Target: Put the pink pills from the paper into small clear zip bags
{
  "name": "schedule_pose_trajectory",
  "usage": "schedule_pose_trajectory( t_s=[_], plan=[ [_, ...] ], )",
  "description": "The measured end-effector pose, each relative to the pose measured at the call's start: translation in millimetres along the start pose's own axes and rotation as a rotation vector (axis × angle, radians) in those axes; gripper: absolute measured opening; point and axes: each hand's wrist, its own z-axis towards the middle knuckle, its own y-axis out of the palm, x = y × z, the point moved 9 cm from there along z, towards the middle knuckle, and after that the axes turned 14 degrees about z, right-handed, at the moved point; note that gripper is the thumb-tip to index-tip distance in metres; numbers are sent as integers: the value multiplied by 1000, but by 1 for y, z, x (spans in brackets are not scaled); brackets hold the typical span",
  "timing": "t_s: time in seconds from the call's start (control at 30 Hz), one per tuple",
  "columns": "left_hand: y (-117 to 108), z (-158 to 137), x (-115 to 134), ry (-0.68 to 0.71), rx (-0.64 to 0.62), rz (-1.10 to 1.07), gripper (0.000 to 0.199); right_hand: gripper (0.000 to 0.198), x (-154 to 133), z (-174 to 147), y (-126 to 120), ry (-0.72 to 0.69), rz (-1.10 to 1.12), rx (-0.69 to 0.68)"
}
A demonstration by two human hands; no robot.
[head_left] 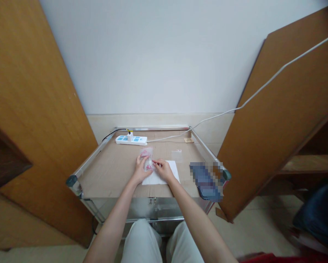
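My left hand (141, 170) grips a clear plastic bag (146, 152) with pink printed marks, its thumb and fingers on either side of the bag. At the bag's right edge, my right hand (163, 170) has its fingers pinched together; whether they grip the bag or something small is too fine to make out. Under both hands lies a white sheet of paper (173, 168) on the cardboard-covered tabletop (109, 171). A second small clear bag (176, 155) rests flat beyond my right hand.
A white power strip (131, 140) with a plug in it sits at the back left. Its white cable (204, 119) runs off to the upper right. A brown tag (188, 140) lies at the back right, and a blurred dark blue item (206, 180) at the right edge. Metal rails (98, 151) border the table.
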Motion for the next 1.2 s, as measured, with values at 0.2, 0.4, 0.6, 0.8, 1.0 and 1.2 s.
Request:
schedule_pose_trajectory(
  t_s=[0.2, 0.4, 0.6, 0.8, 1.0, 1.2],
  plan=[
    [-5, 2, 6, -49, -45, 312, 68, 23, 7, 0, -1, 70, 66, 20],
    [-7, 5, 19, 46, -47, 389, 64, 24, 12, -1, 1, 121, 111, 15],
    [-7, 5, 23, 125, -53, 367, 63, 25, 10, -2, 1, 91, 105, 10],
    [-13, 6, 34, 182, -41, 391, 60, 32, 9, -1, 2, 77, 99, 13],
    [-14, 7, 39, 235, -48, 388, 57, 32, 8, -2, 1, 76, 94, 16],
    [-13, 10, 35, 235, -64, 363, 60, 22, 8, -1, -4, 43, 123, 27]
  ],
)
